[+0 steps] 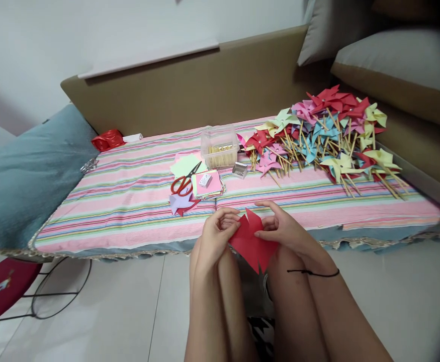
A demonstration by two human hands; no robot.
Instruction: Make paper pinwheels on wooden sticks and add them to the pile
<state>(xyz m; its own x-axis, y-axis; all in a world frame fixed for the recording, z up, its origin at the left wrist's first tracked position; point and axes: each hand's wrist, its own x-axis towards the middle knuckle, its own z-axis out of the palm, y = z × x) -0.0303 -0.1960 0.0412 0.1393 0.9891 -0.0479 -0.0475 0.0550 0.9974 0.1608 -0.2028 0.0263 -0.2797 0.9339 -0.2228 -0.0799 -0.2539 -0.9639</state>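
Note:
A red paper square [253,242], with slits cut in from its corners, is held above my knees. My left hand [220,229] pinches its left side between thumb and fingers. On the right side, my right hand [280,229] grips it with the thumb on top and the index finger stretched out beyond. Past my hands lie red-handled scissors [184,183], a stack of coloured paper squares [212,186] with a small white box [205,180] on it, and a purple cut paper piece [181,202]. A small open box [239,170] sits to their right.
Many finished paper pinwheels [318,130] on sticks are heaped at the right. A clear plastic box [220,146] holds thin wooden sticks. A red plastic bag [108,140] is at the back left, and a red stool [6,289] stands on the floor at left.

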